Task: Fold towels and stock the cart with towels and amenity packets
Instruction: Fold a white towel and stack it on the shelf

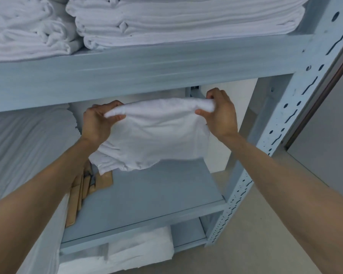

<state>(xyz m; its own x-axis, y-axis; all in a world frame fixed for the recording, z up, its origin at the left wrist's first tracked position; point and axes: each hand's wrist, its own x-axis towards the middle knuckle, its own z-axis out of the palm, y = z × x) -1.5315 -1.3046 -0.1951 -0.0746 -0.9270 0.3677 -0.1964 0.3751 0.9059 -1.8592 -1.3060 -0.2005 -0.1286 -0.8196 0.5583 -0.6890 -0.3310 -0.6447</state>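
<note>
A white towel point(156, 133) hangs in the air above the middle shelf point(156, 194) of a pale blue metal rack. My left hand point(96, 121) pinches its upper left edge and my right hand point(221, 113) pinches its upper right edge, so the cloth droops between them in loose folds. Several brown paper amenity packets point(81, 192) lie on the middle shelf at the left, partly hidden by my left forearm and the towel's lower corner.
Stacks of folded white towels point(166, 20) fill the top shelf. A grey-white bedding bundle point(26, 147) sits at the left of the middle shelf. More white linen point(139, 252) lies on the bottom shelf. The perforated upright post point(281, 123) stands at the right, beige floor beyond.
</note>
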